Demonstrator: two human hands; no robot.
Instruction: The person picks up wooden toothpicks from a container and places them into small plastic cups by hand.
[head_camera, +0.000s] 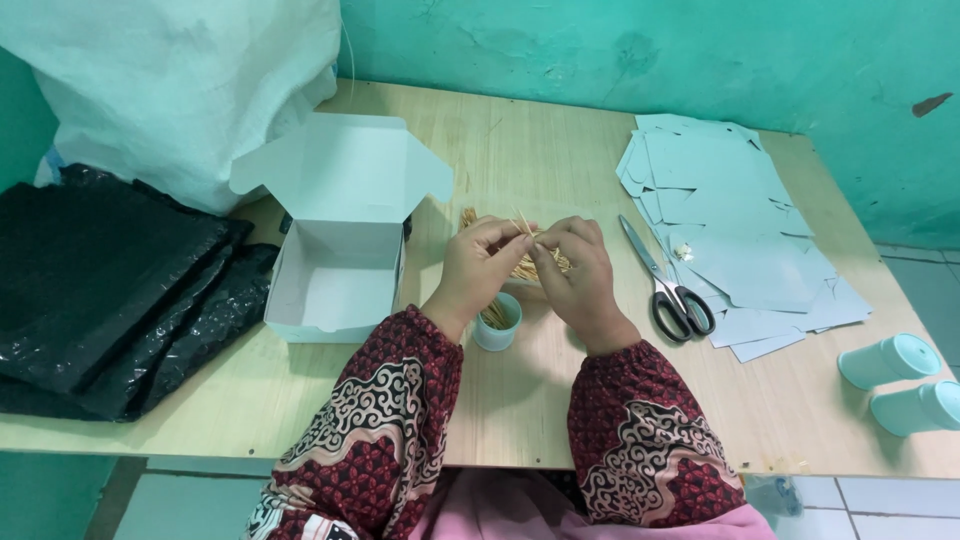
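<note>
Both hands meet over the middle of the wooden tabletop (520, 400), fingers curled in tight. Left hand (478, 265) and right hand (578, 272) pinch a small bunch of toothpicks (527, 262) between thumb & fingertips, knuckles nearly touching. More toothpicks lie loose on the wood just behind the hands. A small pale-teal round container (497, 325) stands upright right below the left wrist, sticks poking out of its open top. To the left, an open white cardboard box (335, 262), lid flaps up, w/ black plastic bags (100, 290) beyond it and a big white sack (180, 80) at the back. Right of the hands: scissors (665, 280) w/ black handles, blades closed, lying partly on a stack of flat light-blue carton blanks (740, 230). Two more teal containers (900, 380) lie on their sides near the right edge.
</note>
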